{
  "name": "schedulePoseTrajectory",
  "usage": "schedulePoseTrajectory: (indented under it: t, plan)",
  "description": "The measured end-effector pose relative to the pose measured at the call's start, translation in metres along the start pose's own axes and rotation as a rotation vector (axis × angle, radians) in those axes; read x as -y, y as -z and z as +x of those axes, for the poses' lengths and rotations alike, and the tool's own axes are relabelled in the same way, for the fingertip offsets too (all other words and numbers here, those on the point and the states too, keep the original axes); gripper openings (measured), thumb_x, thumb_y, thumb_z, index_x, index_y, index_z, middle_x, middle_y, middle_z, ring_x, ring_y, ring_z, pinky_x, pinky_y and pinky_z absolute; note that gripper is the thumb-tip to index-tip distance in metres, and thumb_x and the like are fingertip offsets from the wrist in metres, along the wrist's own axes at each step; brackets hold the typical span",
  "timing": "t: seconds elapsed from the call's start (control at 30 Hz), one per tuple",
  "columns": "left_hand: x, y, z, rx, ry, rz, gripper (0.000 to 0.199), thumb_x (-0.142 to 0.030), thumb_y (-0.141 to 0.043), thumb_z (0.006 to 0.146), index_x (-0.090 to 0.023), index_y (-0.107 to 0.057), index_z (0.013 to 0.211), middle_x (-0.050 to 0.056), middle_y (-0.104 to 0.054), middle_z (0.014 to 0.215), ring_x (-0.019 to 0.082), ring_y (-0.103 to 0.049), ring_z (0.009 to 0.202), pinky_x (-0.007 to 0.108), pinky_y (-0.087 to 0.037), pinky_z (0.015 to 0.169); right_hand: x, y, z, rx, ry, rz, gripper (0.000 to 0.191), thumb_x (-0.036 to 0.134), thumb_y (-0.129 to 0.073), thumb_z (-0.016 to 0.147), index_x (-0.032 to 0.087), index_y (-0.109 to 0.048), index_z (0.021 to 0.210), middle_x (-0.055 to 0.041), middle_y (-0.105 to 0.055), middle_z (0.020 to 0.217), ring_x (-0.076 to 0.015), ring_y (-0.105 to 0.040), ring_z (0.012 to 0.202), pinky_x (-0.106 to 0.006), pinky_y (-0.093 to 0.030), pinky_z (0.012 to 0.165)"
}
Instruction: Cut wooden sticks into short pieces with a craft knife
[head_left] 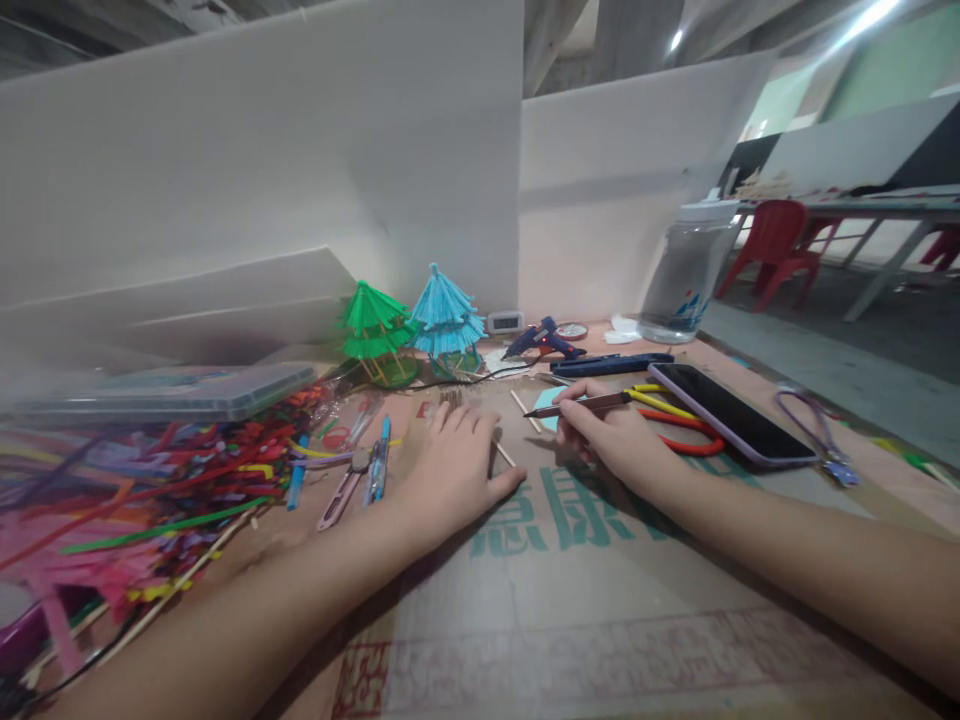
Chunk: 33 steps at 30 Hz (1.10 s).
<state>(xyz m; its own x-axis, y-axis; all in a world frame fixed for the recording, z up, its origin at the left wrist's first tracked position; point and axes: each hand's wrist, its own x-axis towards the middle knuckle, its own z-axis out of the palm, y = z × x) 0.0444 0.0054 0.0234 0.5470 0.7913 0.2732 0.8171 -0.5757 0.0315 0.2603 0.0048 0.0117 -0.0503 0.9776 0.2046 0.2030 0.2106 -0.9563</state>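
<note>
My left hand (461,460) lies palm down on the cardboard sheet (525,600), its fingers spread, beside a thin wooden stick (504,453). Between thumb and fingers, my right hand (600,425) holds a dark brown pen (592,404), its tip pointing left near a second short stick (524,410). Partly behind the right hand is a light blue paper piece (548,408). Several brown sticks (450,398) show just beyond the left fingertips.
Green (377,325) and blue (445,315) paper-roofed models stand at the back, near a glue gun (546,338). A phone (731,415) and water bottle (686,270) are at right. Colourful strips (187,470), a pink cutter (345,492) and blue pens (381,460) lie left.
</note>
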Motion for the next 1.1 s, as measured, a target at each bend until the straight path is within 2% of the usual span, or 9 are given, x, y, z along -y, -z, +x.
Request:
schedulePoseTrajectory:
  t: [0.13, 0.37, 0.53, 0.67, 0.73, 0.83, 0.93, 1.03, 1.1]
  plan:
    - [-0.007, 0.002, -0.006, 0.03, -0.005, -0.122, 0.051, -0.049, -0.07, 0.086, -0.018, -0.06, 0.126, 0.015, -0.065, 0.13, 0.037, -0.054, 0.129, 0.061, -0.031, 0.117, 0.0, 0.0, 0.0, -0.003, 0.007, 0.04, 0.02, 0.042, -0.056, 0.095, 0.023, -0.051, 0.092, 0.0045, -0.063, 0.064, -0.01, -0.05, 0.046, -0.021, -0.038, 0.042]
    - [-0.008, -0.002, -0.041, 0.021, -0.206, -0.286, 0.058, -0.048, -0.068, 0.089, -0.021, -0.053, 0.138, 0.014, -0.053, 0.149, 0.035, -0.044, 0.142, 0.059, -0.03, 0.122, 0.004, -0.001, -0.001, 0.052, -0.03, 0.066, 0.02, 0.041, -0.057, 0.091, 0.022, -0.051, 0.091, 0.0048, -0.064, 0.065, -0.0092, -0.05, 0.046, -0.02, -0.039, 0.042]
    - [0.005, -0.007, -0.053, 0.006, -0.194, -0.346, 0.047, -0.043, -0.059, 0.095, -0.021, -0.057, 0.136, 0.015, -0.057, 0.14, 0.031, -0.054, 0.13, 0.052, -0.045, 0.111, 0.002, -0.003, 0.0, 0.128, -0.027, 0.028, 0.019, 0.037, -0.059, 0.088, 0.021, -0.055, 0.097, 0.0038, -0.065, 0.067, -0.0096, -0.051, 0.046, -0.02, -0.037, 0.041]
    - [0.008, -0.008, -0.05, 0.073, -0.208, -0.333, 0.057, -0.048, -0.059, 0.095, -0.024, -0.052, 0.147, 0.015, -0.047, 0.153, 0.036, -0.045, 0.141, 0.06, -0.04, 0.114, 0.002, -0.004, -0.001, 0.132, -0.018, 0.0, 0.021, 0.038, -0.061, 0.087, 0.02, -0.056, 0.097, 0.0036, -0.065, 0.068, -0.0094, -0.052, 0.047, -0.02, -0.038, 0.043]
    - [0.007, -0.007, -0.05, 0.104, -0.251, -0.338, 0.052, -0.05, -0.057, 0.097, -0.028, -0.056, 0.144, 0.013, -0.047, 0.155, 0.036, -0.043, 0.142, 0.06, -0.037, 0.116, 0.004, -0.005, -0.001, 0.129, -0.017, 0.009, 0.022, 0.04, -0.062, 0.087, 0.021, -0.055, 0.093, 0.0036, -0.065, 0.067, -0.0091, -0.052, 0.047, -0.02, -0.039, 0.043]
    - [0.005, -0.006, -0.053, 0.109, -0.321, -0.383, 0.049, -0.051, -0.06, 0.095, -0.03, -0.061, 0.139, 0.011, -0.051, 0.151, 0.034, -0.046, 0.141, 0.057, -0.039, 0.115, 0.006, -0.005, -0.003, 0.153, -0.021, 0.012, 0.022, 0.04, -0.063, 0.086, 0.022, -0.051, 0.087, 0.0036, -0.065, 0.064, -0.0093, -0.052, 0.047, -0.02, -0.04, 0.044]
    - [0.004, -0.005, -0.058, 0.094, -0.359, -0.426, 0.052, -0.048, -0.062, 0.094, -0.03, -0.057, 0.142, 0.01, -0.052, 0.15, 0.032, -0.047, 0.139, 0.053, -0.04, 0.116, 0.008, -0.004, -0.004, 0.212, -0.032, 0.009, 0.02, 0.038, -0.064, 0.085, 0.022, -0.052, 0.087, 0.0032, -0.066, 0.064, -0.0105, -0.055, 0.049, -0.022, -0.045, 0.047]
    - [0.003, -0.005, -0.06, 0.047, -0.28, -0.42, 0.052, -0.046, -0.059, 0.095, -0.026, -0.055, 0.143, 0.012, -0.055, 0.145, 0.032, -0.053, 0.132, 0.051, -0.045, 0.109, 0.009, -0.004, -0.005, 0.243, -0.045, 0.007, 0.018, 0.037, -0.064, 0.085, 0.022, -0.053, 0.087, 0.0023, -0.066, 0.064, -0.0117, -0.057, 0.052, -0.023, -0.049, 0.049]
    - [0.002, -0.005, -0.06, 0.024, -0.239, -0.373, 0.047, -0.046, -0.056, 0.096, -0.024, -0.061, 0.136, 0.014, -0.062, 0.13, 0.031, -0.059, 0.117, 0.049, -0.049, 0.099, 0.009, -0.004, -0.005, 0.242, -0.034, -0.008, 0.019, 0.038, -0.064, 0.085, 0.022, -0.053, 0.085, 0.0019, -0.066, 0.064, -0.0119, -0.057, 0.052, -0.024, -0.049, 0.049]
